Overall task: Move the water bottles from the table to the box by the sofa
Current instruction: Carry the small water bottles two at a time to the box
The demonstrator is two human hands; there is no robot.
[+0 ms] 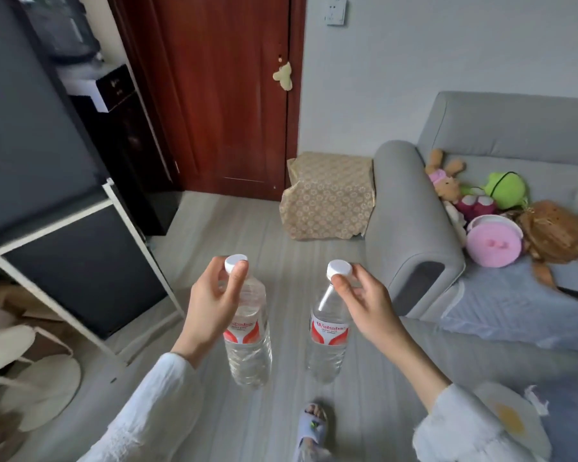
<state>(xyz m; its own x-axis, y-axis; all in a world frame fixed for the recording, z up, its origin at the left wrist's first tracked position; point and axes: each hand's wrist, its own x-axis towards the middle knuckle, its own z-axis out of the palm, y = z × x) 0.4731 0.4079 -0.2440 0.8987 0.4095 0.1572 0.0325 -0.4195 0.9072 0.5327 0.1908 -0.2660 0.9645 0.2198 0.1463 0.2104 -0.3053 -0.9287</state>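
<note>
Two clear water bottles with white caps and red-and-white labels hang upright above the floor. My left hand [214, 295] pinches the cap and neck of the left bottle [249, 355]. My right hand [361, 298] pinches the cap of the right bottle [327, 345]. Ahead on the floor stands the box [327, 198], covered in gold patterned paper, right beside the arm of the grey sofa [411, 225] and in front of the wall. Its top looks covered; no opening shows.
A red-brown door [221, 95] is behind the box. A black cabinet and a white-framed shelf [80, 235] line the left side. Soft toys [501, 215] lie on the sofa seat. My slippered foot [312, 425] is on the grey floor below the bottles.
</note>
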